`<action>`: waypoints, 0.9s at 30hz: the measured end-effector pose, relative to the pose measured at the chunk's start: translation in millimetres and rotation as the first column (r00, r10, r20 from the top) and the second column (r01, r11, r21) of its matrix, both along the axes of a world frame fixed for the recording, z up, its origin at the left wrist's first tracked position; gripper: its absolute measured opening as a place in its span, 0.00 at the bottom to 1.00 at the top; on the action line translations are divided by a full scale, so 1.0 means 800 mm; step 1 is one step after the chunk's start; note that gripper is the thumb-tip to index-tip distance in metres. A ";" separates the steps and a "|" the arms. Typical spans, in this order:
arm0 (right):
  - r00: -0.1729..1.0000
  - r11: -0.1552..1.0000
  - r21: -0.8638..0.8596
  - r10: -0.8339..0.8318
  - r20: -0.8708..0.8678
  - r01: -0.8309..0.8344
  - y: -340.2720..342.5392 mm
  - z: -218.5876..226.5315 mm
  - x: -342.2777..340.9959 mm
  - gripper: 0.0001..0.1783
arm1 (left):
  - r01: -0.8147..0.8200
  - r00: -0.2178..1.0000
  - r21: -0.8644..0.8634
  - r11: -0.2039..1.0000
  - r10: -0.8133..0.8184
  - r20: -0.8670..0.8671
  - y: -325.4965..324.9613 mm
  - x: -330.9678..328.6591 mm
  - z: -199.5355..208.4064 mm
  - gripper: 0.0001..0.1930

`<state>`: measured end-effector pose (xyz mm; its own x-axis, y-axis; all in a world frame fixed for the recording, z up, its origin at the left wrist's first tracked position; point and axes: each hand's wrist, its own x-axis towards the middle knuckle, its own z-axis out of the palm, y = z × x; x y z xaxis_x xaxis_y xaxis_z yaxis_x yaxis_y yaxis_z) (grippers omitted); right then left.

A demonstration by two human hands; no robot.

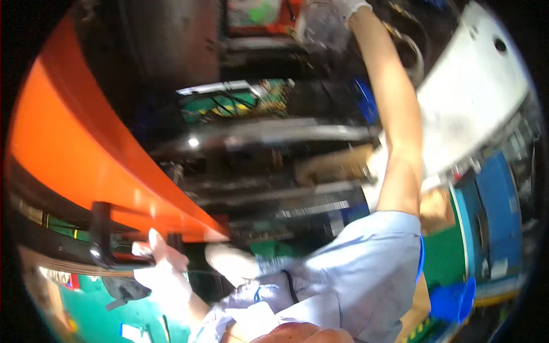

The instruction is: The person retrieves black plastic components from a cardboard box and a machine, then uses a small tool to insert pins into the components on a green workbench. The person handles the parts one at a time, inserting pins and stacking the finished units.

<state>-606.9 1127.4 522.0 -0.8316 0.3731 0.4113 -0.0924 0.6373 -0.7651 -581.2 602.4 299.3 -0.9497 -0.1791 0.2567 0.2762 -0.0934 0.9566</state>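
Grey sleeve [366, 268] foremost, black handle [101, 231] beside left hand [163, 263], right hand [346, 9] beyond, both grips unclear.

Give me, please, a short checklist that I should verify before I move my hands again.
1. Right hand fully visible: not ok, the hand is cut off by the top edge.
2. White covering on right hand: ok, visible at the wrist.
3. Right hand's hold on the translucent, bag-like thing: cannot tell, blurred and cropped.
4. Left hand gripping the black handle: cannot tell; it is close beside it.
5. Right arm apart from the orange panel: ok, the panel is well to its left.
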 end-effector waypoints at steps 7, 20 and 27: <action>0.634 0.972 0.097 -0.213 0.743 0.212 -0.244 -0.129 0.377 0.13 | 0.184 0.978 -0.066 0.981 -0.189 -0.091 -0.024 0.002 -0.003 0.22; 0.706 0.785 0.588 -0.305 0.639 -0.193 -0.308 0.016 0.163 0.17 | 0.121 0.991 -0.052 0.991 -0.118 0.066 -0.018 -0.009 0.010 0.19; 0.997 0.873 0.481 -0.072 -0.041 0.083 0.014 0.030 -0.135 0.27 | 0.049 0.996 -0.020 0.999 -0.047 0.077 0.007 0.021 0.024 0.18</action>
<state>-715.2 1138.9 546.0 -0.7977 0.1866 0.5735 -0.0401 0.9324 -0.3592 -564.2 607.9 318.2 -0.9741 -0.1279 0.1867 0.1982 -0.0842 0.9765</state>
